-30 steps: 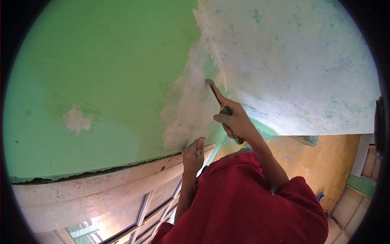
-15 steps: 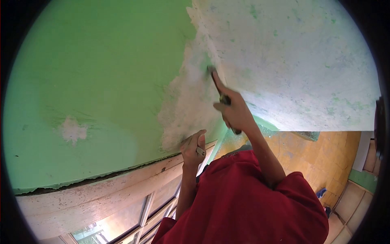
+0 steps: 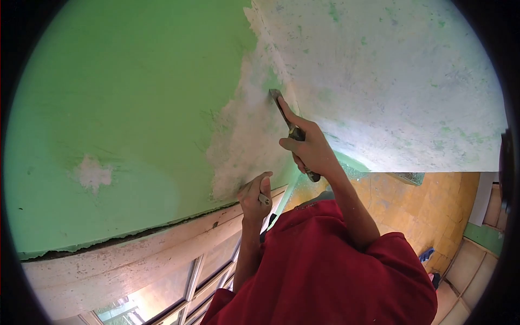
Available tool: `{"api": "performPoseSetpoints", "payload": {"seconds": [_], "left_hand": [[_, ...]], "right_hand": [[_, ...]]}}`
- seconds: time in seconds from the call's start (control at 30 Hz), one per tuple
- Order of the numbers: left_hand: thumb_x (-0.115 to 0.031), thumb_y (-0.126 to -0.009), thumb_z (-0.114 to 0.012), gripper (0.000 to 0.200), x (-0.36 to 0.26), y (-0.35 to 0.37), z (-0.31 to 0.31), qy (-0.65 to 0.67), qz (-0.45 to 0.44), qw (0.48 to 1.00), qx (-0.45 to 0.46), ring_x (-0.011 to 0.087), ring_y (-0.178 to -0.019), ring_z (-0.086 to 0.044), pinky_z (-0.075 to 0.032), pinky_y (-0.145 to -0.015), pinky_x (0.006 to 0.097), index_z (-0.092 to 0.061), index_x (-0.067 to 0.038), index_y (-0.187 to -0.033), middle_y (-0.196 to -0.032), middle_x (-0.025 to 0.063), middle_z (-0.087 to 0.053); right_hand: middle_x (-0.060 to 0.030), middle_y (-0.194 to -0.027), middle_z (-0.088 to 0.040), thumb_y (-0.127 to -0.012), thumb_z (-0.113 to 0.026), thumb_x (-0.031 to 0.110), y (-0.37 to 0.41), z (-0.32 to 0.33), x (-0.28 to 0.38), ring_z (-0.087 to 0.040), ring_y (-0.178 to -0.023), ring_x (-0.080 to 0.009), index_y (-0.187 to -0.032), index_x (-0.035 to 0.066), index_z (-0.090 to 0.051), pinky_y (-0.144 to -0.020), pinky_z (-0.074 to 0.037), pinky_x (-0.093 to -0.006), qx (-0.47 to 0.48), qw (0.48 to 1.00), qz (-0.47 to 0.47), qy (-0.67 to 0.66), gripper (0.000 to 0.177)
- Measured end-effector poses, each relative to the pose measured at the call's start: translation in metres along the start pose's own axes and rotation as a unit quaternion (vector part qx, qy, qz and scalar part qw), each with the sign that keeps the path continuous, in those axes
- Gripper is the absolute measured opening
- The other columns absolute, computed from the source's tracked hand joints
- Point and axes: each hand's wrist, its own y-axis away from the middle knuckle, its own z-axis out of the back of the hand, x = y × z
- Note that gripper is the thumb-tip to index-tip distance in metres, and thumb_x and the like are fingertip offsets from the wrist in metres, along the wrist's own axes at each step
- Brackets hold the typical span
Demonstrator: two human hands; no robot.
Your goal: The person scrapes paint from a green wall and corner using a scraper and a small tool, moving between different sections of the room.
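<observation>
Clasping a scraper near the corner, the right hand has open wall leftward, the left hand unclear in grip.

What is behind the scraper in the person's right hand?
Around the blade of the scraper, a pale patch shows, with some green paint just above the tip. Whatever lies directly behind the scraper and right hand is covered and cannot be seen.

We reach our right hand ahead and inward, its fingers curled in a grip, the index finger stretched forward and the thumb laid across. Our bare right forearm slants toward our left. Our left hand sits nearer to us, fingers bent, our left forearm reaching nearly straight ahead.
</observation>
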Motion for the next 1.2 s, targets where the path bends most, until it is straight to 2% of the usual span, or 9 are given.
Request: {"api": "performPoseSetpoints", "payload": {"seconds": [0.07, 0.37, 0.5, 0.57, 0.7, 0.77, 1.0, 1.1, 1.2], "left_hand": [[-0.012, -0.098, -0.058, 0.016, -0.004, -0.003, 0.006, -0.009, 0.020, 1.000, 0.021, 0.0284, -0.067, -0.070, -0.053, -0.062, 0.0351, -0.070, -0.002, -0.095, -0.084, 0.0134, -0.072], [-0.014, -0.099, -0.057, 0.019, -0.013, 0.003, 0.004, 0.031, 0.091, 0.993, 0.066, 0.0309, -0.066, -0.068, -0.051, -0.060, 0.0361, -0.070, -0.001, -0.097, -0.081, 0.0165, -0.070], [-0.015, -0.100, -0.056, 0.020, -0.017, 0.003, 0.003, 0.031, 0.133, 0.986, 0.100, 0.0323, -0.067, -0.068, -0.051, -0.061, 0.0372, -0.070, -0.001, -0.098, -0.080, 0.0185, -0.069], [-0.024, -0.104, -0.051, 0.031, -0.017, 0.002, 0.003, 0.056, 0.100, 0.990, 0.077, 0.0184, -0.051, -0.048, -0.040, -0.053, 0.0332, -0.071, -0.001, -0.099, -0.057, 0.0102, -0.048], [-0.024, -0.103, -0.053, 0.030, -0.008, 0.000, 0.001, 0.066, 0.111, 0.988, 0.079, 0.0185, -0.051, -0.046, -0.039, -0.054, 0.0333, -0.071, -0.001, -0.100, -0.057, 0.0107, -0.047], [-0.022, -0.102, -0.055, 0.027, -0.009, 0.001, 0.008, 0.019, 0.204, 0.967, 0.148, 0.0378, -0.075, -0.067, -0.051, -0.068, 0.0405, -0.069, 0.000, -0.104, -0.087, 0.0215, -0.069], [-0.022, -0.101, -0.055, 0.028, -0.004, 0.000, 0.007, 0.042, 0.204, 0.963, 0.173, 0.0400, -0.087, -0.067, -0.051, -0.077, 0.0429, -0.067, 0.001, -0.108, -0.097, 0.0239, -0.069], [-0.022, -0.100, -0.056, 0.028, -0.010, 0.000, 0.007, 0.035, 0.206, 0.958, 0.195, 0.0411, -0.091, -0.067, -0.051, -0.079, 0.0431, -0.067, 0.002, -0.108, -0.099, 0.0244, -0.069], [-0.022, -0.100, -0.056, 0.028, -0.004, 0.012, 0.002, 0.051, 0.181, 0.965, 0.181, 0.0428, -0.093, -0.066, -0.052, -0.080, 0.0436, -0.066, 0.002, -0.108, -0.099, 0.0250, -0.069]], "right_hand": [[0.0010, -0.056, -0.043, -0.083, -0.056, -0.002, 0.011, -0.010, -0.004, -0.045, -0.038, -0.0104, -0.155, 0.027, -0.033, -0.040, -0.040, -0.0283, 0.020, 1.000, 0.005, -0.015, 0.082], [0.0026, -0.054, -0.043, -0.083, -0.058, -0.002, 0.007, -0.001, 0.008, -0.044, -0.038, -0.0085, -0.156, 0.030, -0.030, -0.038, -0.039, -0.0274, 0.073, 0.997, 0.022, -0.020, 0.085], [0.0032, -0.054, -0.042, -0.082, -0.058, -0.003, -0.008, 0.004, 0.016, -0.045, -0.039, -0.0088, -0.156, 0.032, -0.030, -0.038, -0.040, -0.0275, 0.014, 0.999, 0.034, -0.025, 0.086], [0.0031, -0.055, -0.042, -0.082, -0.058, -0.003, 0.000, -0.001, 0.015, -0.045, -0.039, -0.0089, -0.156, 0.032, -0.030, -0.038, -0.040, -0.0277, 0.022, 0.999, 0.017, -0.028, 0.087], [0.0028, -0.056, -0.042, -0.082, -0.058, -0.005, -0.001, -0.006, 0.014, -0.046, -0.039, -0.0098, -0.156, 0.032, -0.030, -0.038, -0.041, -0.0286, 0.041, 0.998, 0.030, -0.036, 0.087], [0.0023, -0.056, -0.043, -0.082, -0.057, -0.005, -0.015, -0.001, 0.012, -0.046, -0.039, -0.0102, -0.155, 0.032, -0.031, -0.038, -0.041, -0.0285, -0.014, 0.998, 0.058, -0.033, 0.086], [0.0016, -0.055, -0.043, -0.082, -0.056, -0.002, 0.007, -0.006, 0.018, -0.046, -0.040, -0.0102, -0.156, 0.033, -0.029, -0.040, -0.042, -0.0285, 0.072, 0.997, 0.031, -0.027, 0.085], [0.0020, -0.055, -0.044, -0.082, -0.057, -0.003, -0.021, 0.009, 0.024, -0.047, -0.040, -0.0101, -0.155, 0.033, -0.031, -0.040, -0.041, -0.0289, -0.020, 0.997, 0.061, -0.031, 0.086], [0.0021, -0.055, -0.044, -0.082, -0.057, -0.003, -0.005, 0.002, 0.017, -0.047, -0.040, -0.0100, -0.155, 0.033, -0.032, -0.040, -0.041, -0.0291, 0.024, 0.998, 0.059, 0.007, 0.086]]}}
